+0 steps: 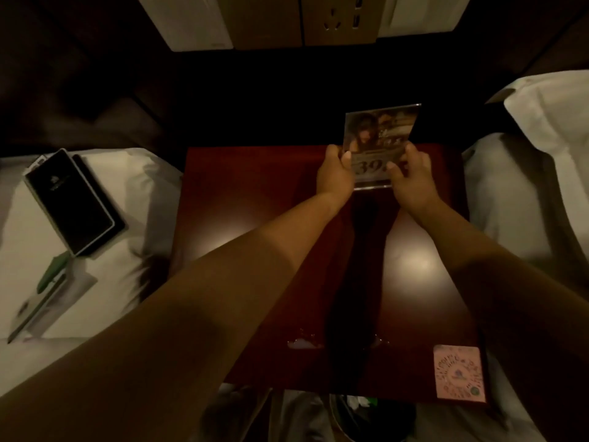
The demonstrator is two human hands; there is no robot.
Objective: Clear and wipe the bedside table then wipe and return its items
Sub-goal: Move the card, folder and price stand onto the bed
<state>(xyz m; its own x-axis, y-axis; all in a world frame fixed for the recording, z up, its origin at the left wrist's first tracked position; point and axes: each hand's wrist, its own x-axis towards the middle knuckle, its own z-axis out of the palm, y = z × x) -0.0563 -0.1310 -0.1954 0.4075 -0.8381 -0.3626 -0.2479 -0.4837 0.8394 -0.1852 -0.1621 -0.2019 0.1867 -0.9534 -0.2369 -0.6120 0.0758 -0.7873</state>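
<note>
A clear acrylic sign stand [379,135] with a printed picture and the number 39 is held over the back of the dark red bedside table [248,193]. My left hand [334,175] grips its left edge and my right hand [411,180] grips its right edge. On the bed at the left lie a black booklet in a light frame [70,199], a green pen [52,271] and a white notepad [57,301].
A pink QR-code sticker [459,373] sits on the table's near right corner. A small wet or shiny patch [302,342] shows near the front edge. White pillows [548,122] flank the table. A wall panel with sockets [338,20] is behind. A bin [366,416] stands below.
</note>
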